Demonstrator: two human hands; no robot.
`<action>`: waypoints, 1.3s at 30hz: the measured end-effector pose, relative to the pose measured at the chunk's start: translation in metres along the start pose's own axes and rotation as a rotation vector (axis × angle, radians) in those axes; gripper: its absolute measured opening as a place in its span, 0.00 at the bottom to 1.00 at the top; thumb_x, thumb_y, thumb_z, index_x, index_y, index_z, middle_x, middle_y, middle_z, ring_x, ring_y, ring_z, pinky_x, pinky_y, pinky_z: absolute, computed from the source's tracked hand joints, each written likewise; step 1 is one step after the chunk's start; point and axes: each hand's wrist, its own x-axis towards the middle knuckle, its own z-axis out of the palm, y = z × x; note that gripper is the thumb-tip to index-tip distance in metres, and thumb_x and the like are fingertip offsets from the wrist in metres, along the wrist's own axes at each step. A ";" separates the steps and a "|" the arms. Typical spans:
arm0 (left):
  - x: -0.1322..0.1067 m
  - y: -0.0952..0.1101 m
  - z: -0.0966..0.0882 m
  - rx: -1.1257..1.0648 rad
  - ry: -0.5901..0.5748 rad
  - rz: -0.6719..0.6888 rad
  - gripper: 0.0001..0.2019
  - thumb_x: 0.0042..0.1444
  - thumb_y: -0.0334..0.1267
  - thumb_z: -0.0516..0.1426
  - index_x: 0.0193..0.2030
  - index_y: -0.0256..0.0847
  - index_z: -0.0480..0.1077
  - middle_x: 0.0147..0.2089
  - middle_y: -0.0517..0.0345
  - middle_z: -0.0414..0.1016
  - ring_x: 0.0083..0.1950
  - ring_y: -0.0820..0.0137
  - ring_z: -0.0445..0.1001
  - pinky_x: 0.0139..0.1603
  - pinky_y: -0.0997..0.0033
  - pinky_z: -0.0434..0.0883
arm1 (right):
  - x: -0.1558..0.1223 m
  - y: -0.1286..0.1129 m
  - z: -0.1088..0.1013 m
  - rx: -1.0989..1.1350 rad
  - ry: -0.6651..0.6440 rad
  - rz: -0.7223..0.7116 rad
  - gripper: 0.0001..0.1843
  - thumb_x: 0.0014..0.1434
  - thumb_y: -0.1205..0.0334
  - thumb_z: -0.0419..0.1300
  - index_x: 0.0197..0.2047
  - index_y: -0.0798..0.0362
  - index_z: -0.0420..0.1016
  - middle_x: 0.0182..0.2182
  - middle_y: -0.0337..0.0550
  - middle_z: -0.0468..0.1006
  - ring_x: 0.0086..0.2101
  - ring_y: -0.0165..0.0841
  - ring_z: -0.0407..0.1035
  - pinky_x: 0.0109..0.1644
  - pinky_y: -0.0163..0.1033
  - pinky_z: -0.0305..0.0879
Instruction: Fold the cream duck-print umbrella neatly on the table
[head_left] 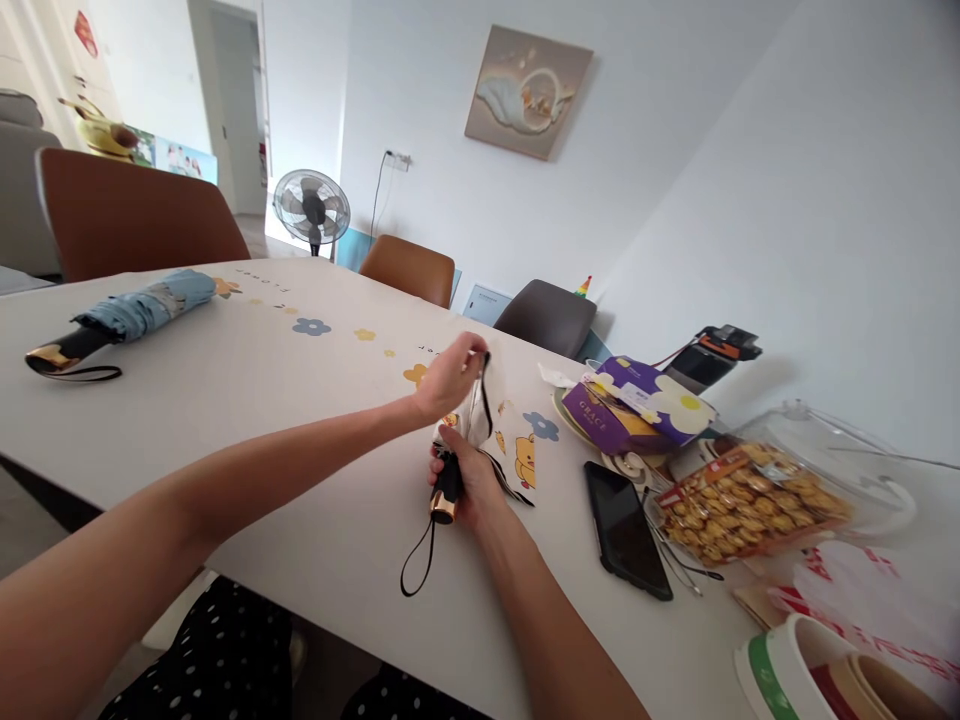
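Note:
A white folding umbrella (pixel 477 418) with yellow duck prints and black edging is held over the table, its canopy partly loose. Its black handle with a gold-coloured end and a wrist strap points toward me. My right hand (pixel 471 470) wraps round the umbrella just above the handle. Farther up, my left hand (pixel 454 376) pinches the canopy fabric near its black edge; the fingertips are partly hidden. One fold of the canopy hangs out to the right. A blue folded umbrella (pixel 150 308) lies at the table's left side, its black and gold handle toward me.
The pale table (pixel 315 480) has printed flowers. On its right are a black phone (pixel 628 530), a purple tissue box (pixel 637 405), a snack package (pixel 750 500), a cable, and paper rolls (pixel 817 670). Chairs (pixel 409 268) and a fan (pixel 312 208) stand beyond.

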 end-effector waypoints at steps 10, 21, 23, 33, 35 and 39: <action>-0.026 -0.046 -0.068 -0.084 0.127 -0.112 0.09 0.48 0.28 0.46 0.33 0.39 0.64 0.27 0.62 0.64 0.25 0.78 0.66 0.22 0.78 0.68 | -0.005 -0.006 0.004 -0.037 0.010 0.010 0.11 0.46 0.61 0.64 0.30 0.56 0.66 0.21 0.36 0.66 0.16 0.22 0.58 0.15 0.29 0.60; -0.027 -0.061 -0.068 -0.127 0.175 -0.245 0.07 0.46 0.29 0.45 0.29 0.40 0.62 0.28 0.62 0.66 0.26 0.76 0.69 0.24 0.75 0.69 | -0.007 -0.010 0.000 0.009 -0.057 -0.002 0.14 0.47 0.55 0.64 0.30 0.54 0.65 0.22 0.34 0.65 0.16 0.20 0.55 0.15 0.27 0.56; -0.027 -0.060 -0.069 -0.097 0.162 -0.232 0.06 0.47 0.29 0.45 0.29 0.40 0.62 0.28 0.63 0.65 0.25 0.76 0.68 0.24 0.76 0.68 | -0.008 -0.012 0.000 0.020 -0.068 0.004 0.17 0.48 0.49 0.62 0.29 0.54 0.64 0.21 0.35 0.65 0.15 0.21 0.54 0.14 0.27 0.55; -0.029 -0.064 -0.080 0.190 0.061 0.084 0.09 0.49 0.26 0.42 0.30 0.40 0.58 0.32 0.60 0.64 0.27 0.75 0.67 0.30 0.72 0.66 | -0.003 -0.018 -0.005 -0.046 -0.037 0.033 0.20 0.51 0.44 0.57 0.27 0.53 0.62 0.17 0.33 0.63 0.13 0.21 0.52 0.12 0.27 0.52; -0.027 -0.068 -0.084 0.351 0.009 0.265 0.09 0.49 0.25 0.42 0.30 0.41 0.58 0.33 0.57 0.64 0.30 0.73 0.66 0.33 0.71 0.65 | -0.001 -0.017 -0.008 -0.066 -0.007 -0.016 0.16 0.50 0.50 0.60 0.27 0.54 0.62 0.18 0.34 0.64 0.13 0.21 0.53 0.13 0.28 0.53; -0.026 -0.073 -0.089 0.589 -0.105 0.390 0.09 0.48 0.24 0.42 0.30 0.41 0.59 0.31 0.55 0.66 0.29 0.71 0.64 0.29 0.72 0.61 | 0.000 -0.017 -0.009 -0.152 0.089 -0.093 0.12 0.47 0.58 0.63 0.26 0.55 0.63 0.17 0.35 0.65 0.13 0.22 0.54 0.12 0.29 0.55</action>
